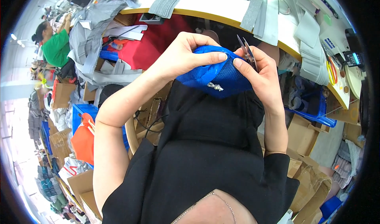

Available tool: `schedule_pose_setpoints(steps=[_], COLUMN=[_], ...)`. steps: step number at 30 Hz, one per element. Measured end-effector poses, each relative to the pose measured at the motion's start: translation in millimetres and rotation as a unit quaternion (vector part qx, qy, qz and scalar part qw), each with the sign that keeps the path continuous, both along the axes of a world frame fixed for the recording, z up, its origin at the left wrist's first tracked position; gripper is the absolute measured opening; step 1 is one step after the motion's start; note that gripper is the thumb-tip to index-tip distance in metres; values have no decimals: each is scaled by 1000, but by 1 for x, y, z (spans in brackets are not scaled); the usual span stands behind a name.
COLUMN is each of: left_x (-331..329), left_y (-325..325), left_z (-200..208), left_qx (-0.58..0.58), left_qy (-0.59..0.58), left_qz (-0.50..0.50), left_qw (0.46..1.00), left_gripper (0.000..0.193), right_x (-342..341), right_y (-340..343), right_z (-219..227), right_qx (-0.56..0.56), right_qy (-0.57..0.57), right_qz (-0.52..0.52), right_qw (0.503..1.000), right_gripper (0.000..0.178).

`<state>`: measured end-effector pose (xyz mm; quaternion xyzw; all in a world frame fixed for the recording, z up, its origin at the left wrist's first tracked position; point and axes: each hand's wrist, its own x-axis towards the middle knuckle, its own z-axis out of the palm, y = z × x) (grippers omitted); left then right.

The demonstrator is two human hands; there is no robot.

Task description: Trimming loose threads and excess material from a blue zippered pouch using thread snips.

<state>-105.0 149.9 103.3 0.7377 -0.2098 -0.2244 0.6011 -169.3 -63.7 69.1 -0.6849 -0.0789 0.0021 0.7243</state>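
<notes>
A blue mesh fabric piece [233, 79] with a smooth blue edge band is held up over my lap. A short grey-white knotted cord [215, 87] hangs on its front. My left hand [194, 56] is closed on its upper edge, thumb on top and fingers behind. With thumb and fingertips my right hand [261, 71] pinches the same edge close to the left thumb. The right hand also keeps a small pair of dark scissors [247, 52] tucked in its fingers, blades pointing up and slightly parted. Their handles are mostly hidden in the hand.
Ahead stands a white table [213, 2] with a yellow edge, bearing grey fabric strips [170, 1] and a sewing machine [330, 30]. Blue crates [312, 109] and cardboard boxes [304, 135] crowd both sides. A person in a green top [56, 48] works at far left.
</notes>
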Motion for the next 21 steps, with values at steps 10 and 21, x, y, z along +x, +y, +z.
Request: schedule_pose_setpoints(steps=[10,21], left_x=[-5,3], left_y=[-6,0], left_z=[4,-9], left_qx=[2,-135], left_qy=[-31,76], left_qz=[43,-68], left_qw=[999,986], left_gripper=[20,21], right_x=[-10,4], right_y=[15,-2], right_z=[-1,-5], right_qx=[35,324], right_qy=[-28,256], right_qz=[-52,164], right_qw=[998,896], right_gripper=[13,17])
